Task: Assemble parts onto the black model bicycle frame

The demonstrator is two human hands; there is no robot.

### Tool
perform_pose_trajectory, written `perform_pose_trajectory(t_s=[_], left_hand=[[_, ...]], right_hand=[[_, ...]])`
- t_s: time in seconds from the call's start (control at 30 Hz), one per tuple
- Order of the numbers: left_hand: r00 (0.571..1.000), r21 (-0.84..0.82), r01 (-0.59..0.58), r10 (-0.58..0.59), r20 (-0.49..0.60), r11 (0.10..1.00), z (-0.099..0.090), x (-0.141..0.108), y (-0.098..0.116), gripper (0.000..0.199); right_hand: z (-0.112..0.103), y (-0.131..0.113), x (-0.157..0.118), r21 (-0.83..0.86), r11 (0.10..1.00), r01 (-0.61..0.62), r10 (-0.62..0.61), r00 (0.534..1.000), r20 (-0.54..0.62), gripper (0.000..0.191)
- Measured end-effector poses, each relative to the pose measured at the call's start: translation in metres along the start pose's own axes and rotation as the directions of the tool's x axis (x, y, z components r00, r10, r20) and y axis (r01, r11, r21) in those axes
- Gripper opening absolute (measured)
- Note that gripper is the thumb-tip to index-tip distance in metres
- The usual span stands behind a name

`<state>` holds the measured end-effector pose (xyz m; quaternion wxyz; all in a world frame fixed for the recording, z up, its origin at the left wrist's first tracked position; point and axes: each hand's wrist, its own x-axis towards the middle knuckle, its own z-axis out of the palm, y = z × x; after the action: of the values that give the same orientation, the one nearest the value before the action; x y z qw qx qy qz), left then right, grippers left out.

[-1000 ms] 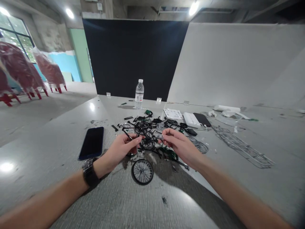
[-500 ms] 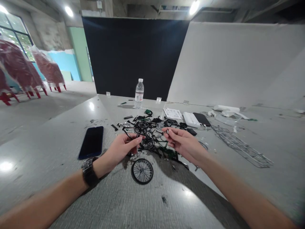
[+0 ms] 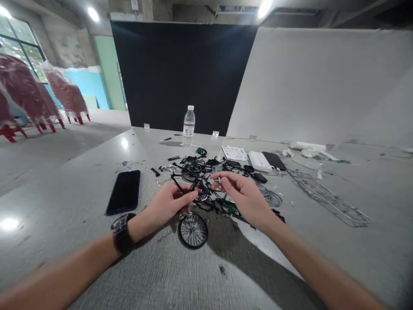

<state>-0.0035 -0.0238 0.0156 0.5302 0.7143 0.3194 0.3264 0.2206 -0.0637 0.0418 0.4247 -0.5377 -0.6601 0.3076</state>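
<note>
Wide black wristband [image 3: 121,234] at lower left of frame — segmented links, slight shine; left forearm [image 3: 72,265] wearing it otherwise bare, right forearm [image 3: 316,258] at lower right — bare too

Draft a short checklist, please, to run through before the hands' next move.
1. Left hand gripping the black frame: ok.
2. Right hand pinching a small part: ok, identity unclear.
3. Silver end below left hand clear of near wheel: cannot tell; they overlap in view.
4. Parts pile sorted: not ok, pieces lie jumbled.
5. Bottle upright and capped: ok.
6. Phone apart from the hands: ok.
</note>
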Motion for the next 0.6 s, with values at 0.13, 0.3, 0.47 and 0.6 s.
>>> perform_pose_trajectory(t_s=[0.13,0.3,0.47,0.6], left_hand=[[1.000,0.006,-0.017,0.017,0.015,1.000,0.002,0.000,-0.002,0.032],[0.999,-0.009,-0.036,0.036,0.033,0.999,0.004,-0.001,-0.006,0.034],[0.999,-0.008,-0.034,0.034,0.042,0.999,0.007,-0.001,-0.005,0.036],[0.998,0.003,-0.032,0.032,0.059,0.999,0.006,-0.001,-0.007,0.036]], right_hand=[[0.013,-0.006,-0.001,-0.087,0.989,0.120,-0.125,0.990,-0.059,0.033],[0.022,-0.009,0.001,-0.187,0.964,0.188,-0.213,0.969,-0.125,0.027],[0.023,-0.010,0.001,-0.191,0.957,0.218,-0.243,0.963,-0.117,0.026],[0.023,-0.011,0.002,-0.200,0.958,0.205,-0.228,0.968,-0.102,0.025]])
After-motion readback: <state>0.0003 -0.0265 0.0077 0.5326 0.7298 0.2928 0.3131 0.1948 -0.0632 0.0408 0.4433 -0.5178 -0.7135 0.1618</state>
